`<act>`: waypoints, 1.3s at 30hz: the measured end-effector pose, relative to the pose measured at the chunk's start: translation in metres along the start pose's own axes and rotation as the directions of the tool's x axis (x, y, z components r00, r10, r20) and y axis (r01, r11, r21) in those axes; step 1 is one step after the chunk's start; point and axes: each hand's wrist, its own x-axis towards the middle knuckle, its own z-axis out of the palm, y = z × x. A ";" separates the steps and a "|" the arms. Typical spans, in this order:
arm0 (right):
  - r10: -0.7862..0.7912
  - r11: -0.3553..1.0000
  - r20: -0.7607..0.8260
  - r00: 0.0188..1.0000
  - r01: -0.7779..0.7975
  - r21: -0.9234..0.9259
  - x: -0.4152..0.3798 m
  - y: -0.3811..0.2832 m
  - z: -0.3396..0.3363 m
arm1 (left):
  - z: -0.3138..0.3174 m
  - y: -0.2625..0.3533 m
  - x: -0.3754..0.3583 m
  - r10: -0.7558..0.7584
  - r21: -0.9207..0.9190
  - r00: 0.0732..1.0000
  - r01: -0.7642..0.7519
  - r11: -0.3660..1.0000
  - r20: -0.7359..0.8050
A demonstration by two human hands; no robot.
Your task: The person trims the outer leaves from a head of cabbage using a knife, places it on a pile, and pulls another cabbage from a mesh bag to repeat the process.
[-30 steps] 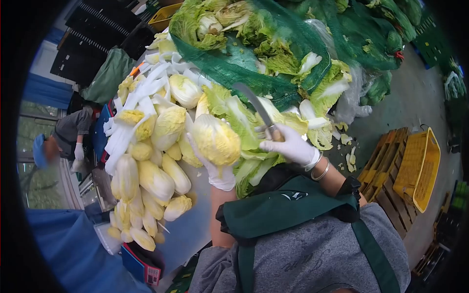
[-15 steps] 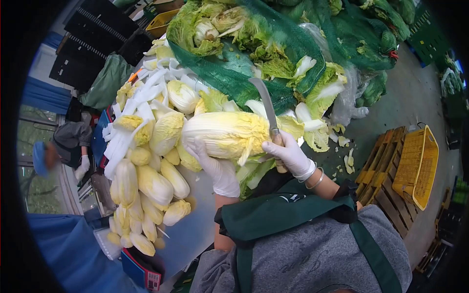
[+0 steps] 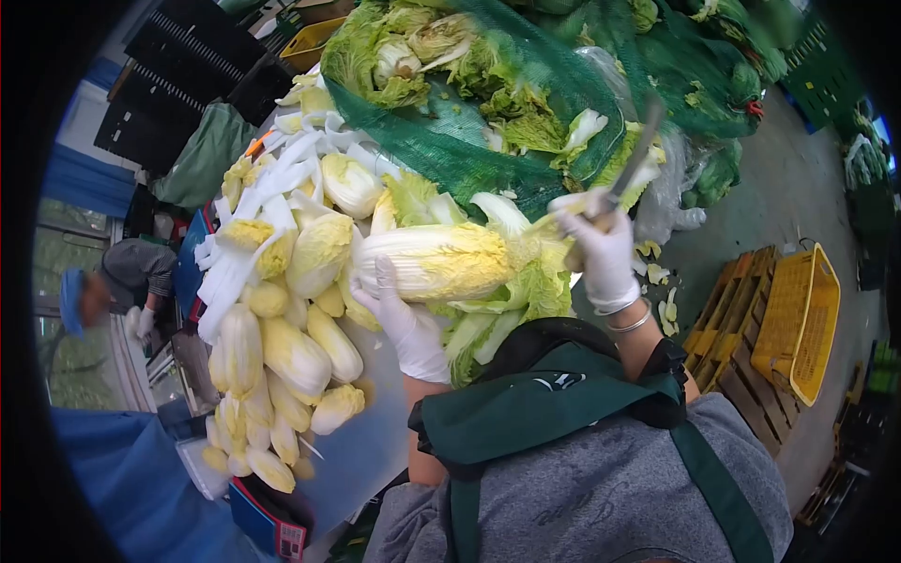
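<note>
My gloved left hand (image 3: pixel 405 328) grips the near side of a trimmed napa cabbage (image 3: pixel 436 263), thumb up across its pale, ribbed leaves. The head lies on its side, its crinkled yellow end toward the right. Off to the right, my gloved right hand (image 3: pixel 605 258) is closed around the handle of a knife (image 3: pixel 641 145), whose curved blade points up and away. A pale yellow leaf strip (image 3: pixel 561 214) shows at the fingers of that hand. Loose green outer leaves (image 3: pixel 540 291) lie under and beside the cabbage's right end.
Several peeled cabbages (image 3: pixel 298 358) are heaped on the table at left, near white foam strips (image 3: pixel 249 225). Green mesh (image 3: pixel 469 159) holding wilted cabbage spreads across the far side. At right stand a yellow crate (image 3: pixel 798 324) and wooden pallets (image 3: pixel 737 347). Another person (image 3: pixel 136 272) bends at far left.
My right hand has moved right and up with the knife, away from the cabbage, a leaf strip at its fingers. The cabbage has shifted slightly. The other person has leaned further in.
</note>
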 end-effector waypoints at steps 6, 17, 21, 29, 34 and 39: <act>0.092 0.947 0.092 0.992 -0.058 -0.315 0.010 0.019 -0.024 | -0.009 -0.001 0.009 -0.003 0.028 1.000 0.003 1.000 -0.020; 0.311 0.949 0.466 0.828 -0.296 -0.108 -0.021 0.027 0.000 | -0.026 0.025 -0.001 0.037 0.275 0.941 -0.136 0.952 0.337; 0.617 0.707 0.474 0.628 -0.707 0.015 -0.032 0.009 0.009 | -0.021 0.006 -0.004 -0.020 0.039 0.903 0.004 0.999 0.429; 0.370 0.873 0.450 0.813 -0.137 -0.469 -0.033 0.017 0.007 | -0.005 0.000 -0.015 -0.207 -0.045 0.937 0.228 0.973 0.283; 0.399 0.750 0.544 0.738 0.078 -0.657 -0.016 -0.002 0.003 | -0.005 -0.002 -0.012 -0.264 -0.030 0.921 0.284 0.958 0.286; 0.317 0.690 0.554 0.770 0.213 -0.692 0.005 -0.012 -0.015 | -0.008 -0.001 -0.005 -0.228 0.181 0.911 0.174 0.968 0.344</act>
